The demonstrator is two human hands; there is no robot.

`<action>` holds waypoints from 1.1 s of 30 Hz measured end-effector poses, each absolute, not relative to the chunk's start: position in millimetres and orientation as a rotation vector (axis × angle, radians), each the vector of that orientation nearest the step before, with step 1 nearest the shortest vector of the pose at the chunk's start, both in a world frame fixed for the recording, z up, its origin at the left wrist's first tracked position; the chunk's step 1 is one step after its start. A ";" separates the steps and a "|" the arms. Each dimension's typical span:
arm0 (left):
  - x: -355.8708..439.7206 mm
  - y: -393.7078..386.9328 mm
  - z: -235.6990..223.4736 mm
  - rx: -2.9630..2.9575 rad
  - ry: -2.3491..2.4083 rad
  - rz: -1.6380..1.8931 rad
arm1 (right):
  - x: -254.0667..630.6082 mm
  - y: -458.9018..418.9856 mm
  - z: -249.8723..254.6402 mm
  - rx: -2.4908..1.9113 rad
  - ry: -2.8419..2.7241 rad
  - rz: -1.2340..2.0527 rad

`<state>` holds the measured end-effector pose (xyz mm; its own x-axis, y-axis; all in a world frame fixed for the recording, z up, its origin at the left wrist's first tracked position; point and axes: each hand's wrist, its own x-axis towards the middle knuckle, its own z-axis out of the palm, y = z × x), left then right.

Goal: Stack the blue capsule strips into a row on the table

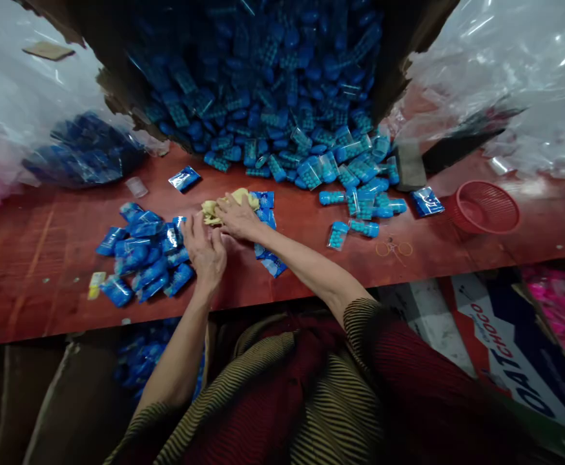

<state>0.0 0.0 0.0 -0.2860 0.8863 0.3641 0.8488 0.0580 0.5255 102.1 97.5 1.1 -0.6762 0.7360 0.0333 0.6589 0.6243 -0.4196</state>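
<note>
My right hand (237, 217) lies palm down on a clump of yellowish rubber bands (213, 209) in the middle of the red table (44, 258), fingers curled into them. My left hand (205, 248) hovers just beside it, fingers spread, holding nothing, next to a pile of small blue packets (141, 255). More blue packets (267, 239) lie under and right of my right wrist. A large heap of blue packets (282, 97) spills from a torn cardboard box at the back.
A red plastic basket (486, 208) stands at the right. Loose rubber bands (393, 248) lie near the front edge. Clear plastic bags (509, 77) pile up at both back corners. A bag of blue packets (86, 152) sits back left. A printed carton (509, 349) is below right.
</note>
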 end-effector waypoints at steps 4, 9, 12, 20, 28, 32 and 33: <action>22.9 -28.7 -1.0 1.992 2.115 1.006 | 148.5 74.4 9.7 -1.138 -2.503 0.603; 64.2 -72.6 -28.3 2.263 1.767 0.469 | 225.1 7.4 7.7 -1.396 -2.441 0.487; 65.2 -67.9 -38.5 2.310 1.730 0.364 | 236.9 -34.6 -10.5 -1.437 -2.537 0.409; 37.8 -58.9 -38.6 2.283 1.738 0.517 | 227.4 -58.9 -15.5 -1.529 -2.311 0.346; 44.3 -70.0 -41.5 2.178 1.881 0.554 | 217.5 -49.3 -21.0 -1.686 -2.248 0.285; 49.1 -73.2 -36.3 2.075 1.890 0.697 | 214.7 -50.8 -28.8 -1.691 -2.203 0.250; 51.0 -75.3 -33.7 1.998 1.888 0.799 | 215.7 -50.4 -28.1 -1.677 -2.193 0.244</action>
